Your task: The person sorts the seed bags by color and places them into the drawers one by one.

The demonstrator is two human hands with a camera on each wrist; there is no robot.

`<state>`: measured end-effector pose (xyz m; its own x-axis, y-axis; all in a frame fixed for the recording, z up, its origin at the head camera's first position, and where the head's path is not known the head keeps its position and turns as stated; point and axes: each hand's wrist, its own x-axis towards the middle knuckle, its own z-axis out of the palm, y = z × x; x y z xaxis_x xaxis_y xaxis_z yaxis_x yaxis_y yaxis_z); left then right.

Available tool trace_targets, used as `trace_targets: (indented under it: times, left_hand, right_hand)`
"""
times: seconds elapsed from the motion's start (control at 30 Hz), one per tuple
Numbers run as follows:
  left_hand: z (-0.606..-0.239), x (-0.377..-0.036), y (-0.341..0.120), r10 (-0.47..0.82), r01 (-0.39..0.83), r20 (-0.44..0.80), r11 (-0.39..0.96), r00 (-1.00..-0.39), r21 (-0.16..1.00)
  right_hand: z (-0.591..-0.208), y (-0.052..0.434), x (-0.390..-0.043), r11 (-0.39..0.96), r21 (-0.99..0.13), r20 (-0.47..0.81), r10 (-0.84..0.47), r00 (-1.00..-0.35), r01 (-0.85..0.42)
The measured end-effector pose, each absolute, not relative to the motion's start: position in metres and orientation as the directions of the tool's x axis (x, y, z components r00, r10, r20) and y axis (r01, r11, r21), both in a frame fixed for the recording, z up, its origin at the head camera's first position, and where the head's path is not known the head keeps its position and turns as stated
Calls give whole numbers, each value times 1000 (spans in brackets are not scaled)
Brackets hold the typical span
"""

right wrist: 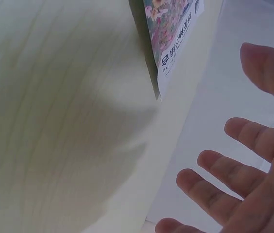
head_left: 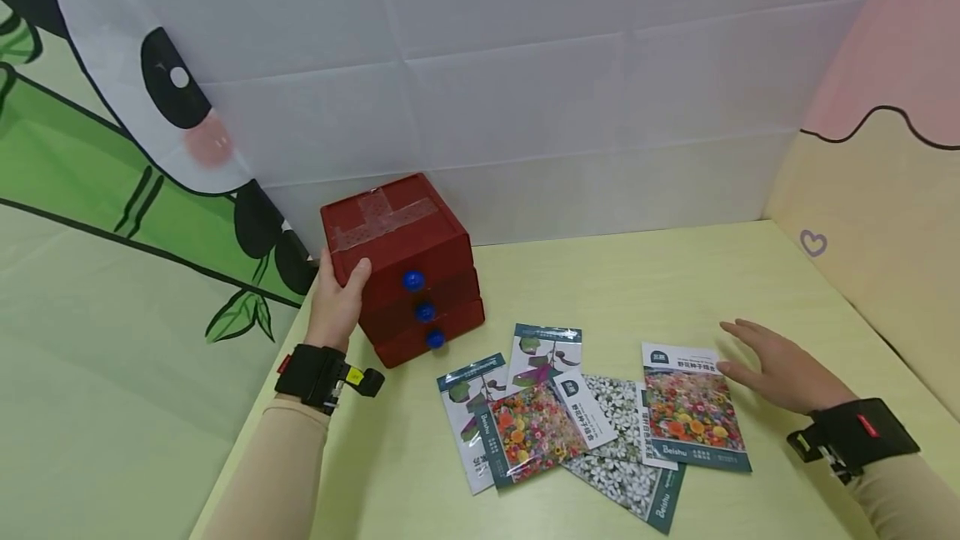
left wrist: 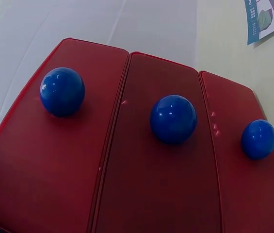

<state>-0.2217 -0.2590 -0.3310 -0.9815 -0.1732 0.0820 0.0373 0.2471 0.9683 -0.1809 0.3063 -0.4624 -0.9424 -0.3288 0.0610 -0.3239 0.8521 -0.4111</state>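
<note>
A dark red box with three stacked drawers [head_left: 427, 265] stands at the back left of the table, clear tape across its top. Each drawer front carries a round blue knob [left wrist: 173, 119]. My left hand [head_left: 335, 302] grips the box's left front corner, thumb at the front upper edge and fingers along the left side. In the right wrist view my right hand [right wrist: 253, 179] hovers with fingers spread, holding nothing. Just left of it lies a flower seed packet [head_left: 693, 407] with orange and pink blooms; the thumb comes close to its right edge in the head view.
Several more seed packets overlap on the pale yellow table [head_left: 585, 282]: one with mixed flowers [head_left: 528, 432], white-blossom ones [head_left: 615, 486], and purple-and-green ones [head_left: 547, 344]. A white cloth backdrop [head_left: 510, 107] hangs behind, with a printed panel at each side.
</note>
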Motion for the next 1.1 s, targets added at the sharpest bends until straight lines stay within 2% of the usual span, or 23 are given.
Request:
trace_targets:
  times: [0.17,0.7,1.1]
  left_hand:
    - [-325,-217,-254,-161,50,92,248,-983,968]
    - [-349,-235,-269,-171,16,68,288,-983,957]
    - [-349,-234,-260,-106,20,51,276,-993,961]
  right_hand:
    - [-463,306,-181,849,-413,60,-335,-940,-329]
    - [-462,304,-180,854,-408,58,-329,-943,-323]
    - [-465,304,-181,854,-396,71,-338,-939,-337]
